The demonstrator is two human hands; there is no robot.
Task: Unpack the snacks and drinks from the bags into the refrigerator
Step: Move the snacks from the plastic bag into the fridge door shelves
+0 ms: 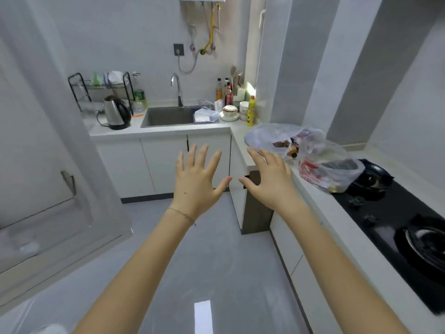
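Two thin plastic bags lie on the white counter (313, 189) at the right. The whitish bag (272, 135) shows snack packets and a bottle at its mouth. The red-printed bag (330, 169) lies beside it, against the black hob. My left hand (196, 175) is held out in mid-air with fingers spread and holds nothing. My right hand (267, 175) is spread too, its fingertips close to the whitish bag without a grip on it. The white refrigerator (48, 153) stands at the left, with its door shut.
A black gas hob (390, 225) with pans fills the right counter. At the back are a sink (168, 115), a kettle (116, 113), a dish rack (101, 89), and bottles and bowls (237, 106). Grey floor (204, 261) lies between refrigerator and cabinets.
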